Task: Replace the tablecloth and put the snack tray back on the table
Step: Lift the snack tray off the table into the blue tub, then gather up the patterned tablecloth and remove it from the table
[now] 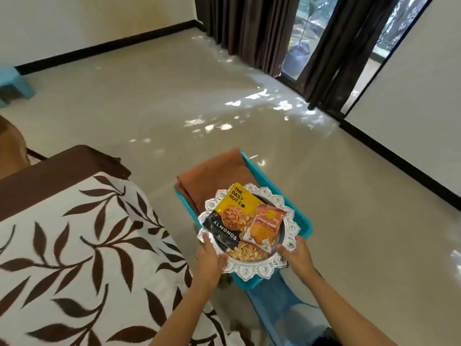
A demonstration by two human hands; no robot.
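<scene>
Silver and scalloped, the round embossed metal snack tray (pixel 249 272) sits between both hands. The left hand (pixel 212 259) grips its near-left rim with the thumb on top, and the right hand (pixel 296 255) grips the near-right rim the same way. On the tray lie a yellow-and-black almond packet (pixel 229 216), an orange snack packet (pixel 264 227) and loose pale nuts (pixel 245 253).

Directly beneath the hands is a teal plastic seat (pixel 305 226); whether the tray touches it I cannot tell. Just beyond the fingers, on that same seat, a folded brown cloth (pixel 214 174) lies partly under the tray's far edge. Close to the left of the left hand falls the draped edge of a white tablecloth with brown leaf print (pixel 74 245).

Ahead and to the right of the right hand, glossy beige floor (pixel 349 196) stretches bare up to dark brown curtains (pixel 249 26) and a potted plant (pixel 298 53) behind glass. Far off to the left stands a small blue stool (pixel 12 83).
</scene>
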